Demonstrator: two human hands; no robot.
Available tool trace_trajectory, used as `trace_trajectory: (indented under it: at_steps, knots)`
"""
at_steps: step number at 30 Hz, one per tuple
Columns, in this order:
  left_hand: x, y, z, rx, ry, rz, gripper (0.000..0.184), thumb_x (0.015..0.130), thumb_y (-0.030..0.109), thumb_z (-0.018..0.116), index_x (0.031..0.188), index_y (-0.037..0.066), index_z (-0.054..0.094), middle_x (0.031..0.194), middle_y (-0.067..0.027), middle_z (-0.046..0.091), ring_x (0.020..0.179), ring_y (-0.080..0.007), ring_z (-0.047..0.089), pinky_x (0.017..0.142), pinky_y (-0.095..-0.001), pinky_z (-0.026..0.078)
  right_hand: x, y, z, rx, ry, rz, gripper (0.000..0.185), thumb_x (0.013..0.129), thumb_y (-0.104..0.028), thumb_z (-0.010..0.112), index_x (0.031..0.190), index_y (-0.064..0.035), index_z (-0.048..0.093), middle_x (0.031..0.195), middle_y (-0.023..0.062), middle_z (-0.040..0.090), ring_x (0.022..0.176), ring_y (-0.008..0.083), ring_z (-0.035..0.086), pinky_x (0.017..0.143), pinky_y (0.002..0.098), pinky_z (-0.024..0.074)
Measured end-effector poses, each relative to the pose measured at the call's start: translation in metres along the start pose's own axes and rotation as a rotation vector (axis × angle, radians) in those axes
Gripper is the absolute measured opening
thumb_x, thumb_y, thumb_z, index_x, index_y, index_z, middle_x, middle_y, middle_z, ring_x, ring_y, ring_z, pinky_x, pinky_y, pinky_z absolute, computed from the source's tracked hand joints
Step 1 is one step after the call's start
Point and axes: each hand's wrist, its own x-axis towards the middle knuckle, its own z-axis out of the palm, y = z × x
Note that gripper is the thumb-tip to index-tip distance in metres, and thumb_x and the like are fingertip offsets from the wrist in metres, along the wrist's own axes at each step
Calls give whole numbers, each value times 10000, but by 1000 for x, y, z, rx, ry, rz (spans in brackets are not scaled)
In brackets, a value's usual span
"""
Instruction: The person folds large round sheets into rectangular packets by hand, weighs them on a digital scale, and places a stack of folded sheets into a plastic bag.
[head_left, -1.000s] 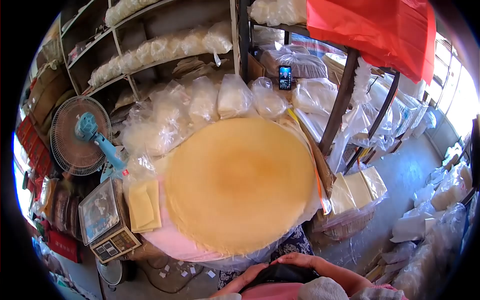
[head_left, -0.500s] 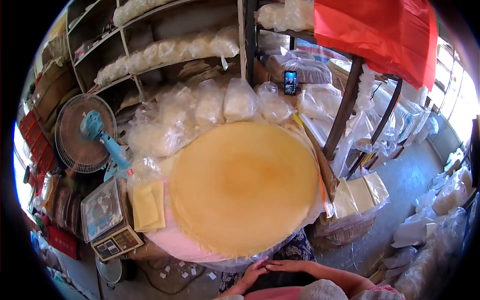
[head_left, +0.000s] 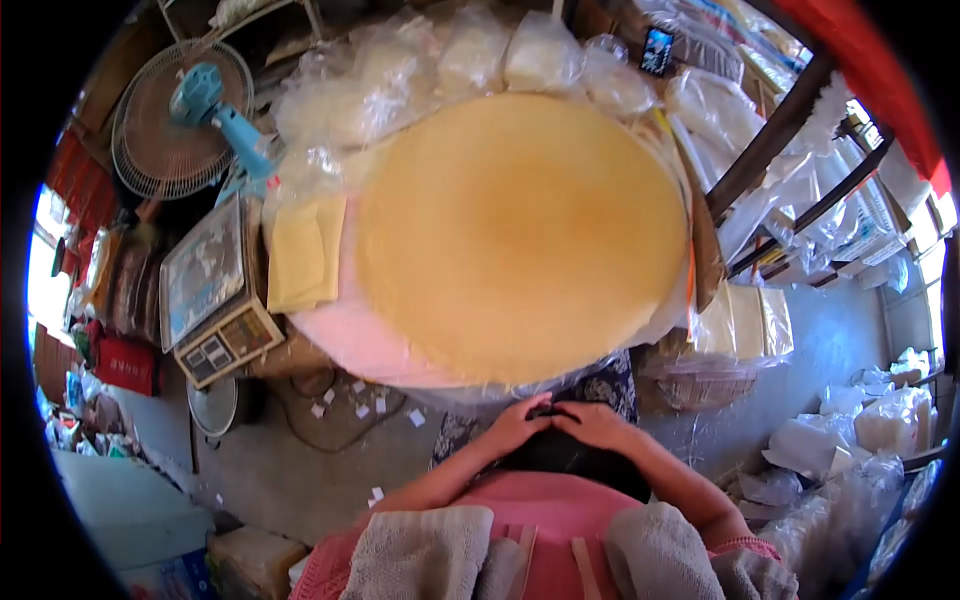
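My left hand (head_left: 518, 421) and my right hand (head_left: 598, 427) rest in my lap on dark cloth, with the fingertips close together. Their fingers are loosely bent, and I see nothing held in either. Just beyond them lies a wide, round, tan-yellow sheet or stack of thin sheets (head_left: 520, 240), with a ragged rim. It sits on a pink cover (head_left: 350, 345) with clear plastic at the edge. Folded yellow sheets (head_left: 305, 252) lie to its left.
At the left are a digital scale (head_left: 228, 345) and a blue fan (head_left: 215, 115). Filled clear bags (head_left: 470, 55) line the back, near an upright phone (head_left: 656, 51). Wrapped yellowish packs (head_left: 735, 325) stand at right by a dark post (head_left: 770, 135). Paper scraps (head_left: 417, 418) litter the floor.
The view has tilted down, so the table sits higher in the picture and more of my lap and arms shows. My hands have drawn slightly apart; they overlapped or touched before.
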Motion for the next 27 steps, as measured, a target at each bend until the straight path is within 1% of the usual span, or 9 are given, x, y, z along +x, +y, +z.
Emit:
trace_trajectory:
  at_steps: [2, 7, 9, 10, 13, 16, 20, 23, 27]
  knots:
    - [-17, 32, -5, 217, 54, -39, 471, 875, 157, 600, 1308, 37, 460, 1204, -131, 564, 1111, -185, 528, 959, -307, 409, -1, -9, -22, -12, 1, -41, 393, 866, -308, 584, 1135, -21, 579, 1029, 194, 632, 922, 329, 624, 806, 376, 499]
    - [-45, 63, -40, 118, 22, 0, 391, 888, 109, 583, 1250, -4, 490, 1107, -99, 604, 1001, -136, 573, 882, -275, 461, -4, -87, -112, 124, 115, -120, 361, 826, -138, 663, 1147, 1, 578, 1008, 110, 667, 930, 167, 644, 820, 284, 498]
    - [-45, 68, -50, 38, 39, 29, 373, 890, 89, 579, 1237, -17, 492, 1097, -97, 603, 997, -131, 571, 877, -272, 463, -15, -137, -158, 157, 305, -238, 386, 817, -108, 656, 1181, -21, 561, 1049, 81, 652, 991, 158, 618, 876, 295, 472]
    - [-48, 78, -49, -6, 70, 45, 347, 879, 113, 589, 1193, -20, 526, 1062, -83, 625, 966, -125, 586, 867, -264, 469, -25, -162, -184, 92, 364, -288, 473, 809, -131, 654, 1246, -14, 512, 1108, 106, 620, 1065, 194, 584, 929, 334, 442]
    - [-43, 83, -45, -5, 65, 21, 356, 875, 113, 598, 1197, -20, 522, 1050, -72, 622, 964, -116, 578, 862, -264, 470, -46, -218, -229, 62, 867, -724, 547, 755, -76, 673, 1256, 29, 480, 1149, 121, 586, 1088, 234, 546, 960, 335, 403]
    - [-39, 79, -31, -23, 7, 8, 363, 875, 111, 602, 1203, -21, 518, 1046, -71, 620, 960, -113, 575, 862, -259, 466, -69, -241, -261, -124, 1212, -1018, 526, 760, -76, 667, 1243, 30, 486, 1142, 125, 588, 1081, 240, 548, 955, 340, 405]
    - [-38, 79, -11, -58, -50, 15, 371, 880, 127, 607, 1214, -10, 519, 1041, -63, 626, 956, -108, 572, 868, -258, 459, -90, -248, -285, -266, 1400, -1155, 499, 767, -75, 659, 1225, 33, 493, 1131, 131, 590, 1072, 247, 551, 950, 347, 408]
    - [-32, 54, -12, 92, -54, 10, 403, 883, 161, 612, 1231, -13, 507, 1066, -63, 631, 995, -122, 571, 884, -270, 453, -100, -242, -293, -347, 1474, -1184, 478, 772, -74, 653, 1212, 34, 499, 1124, 135, 592, 1065, 252, 553, 945, 352, 411]
    - [-35, 59, -22, -9, -111, -80, 396, 909, 121, 568, 1263, -20, 463, 1136, -94, 597, 1041, -132, 561, 916, -269, 443, -111, -232, -296, -396, 1541, -1171, 451, 779, -73, 645, 1194, 36, 507, 1114, 140, 595, 1056, 260, 556, 939, 359, 414]
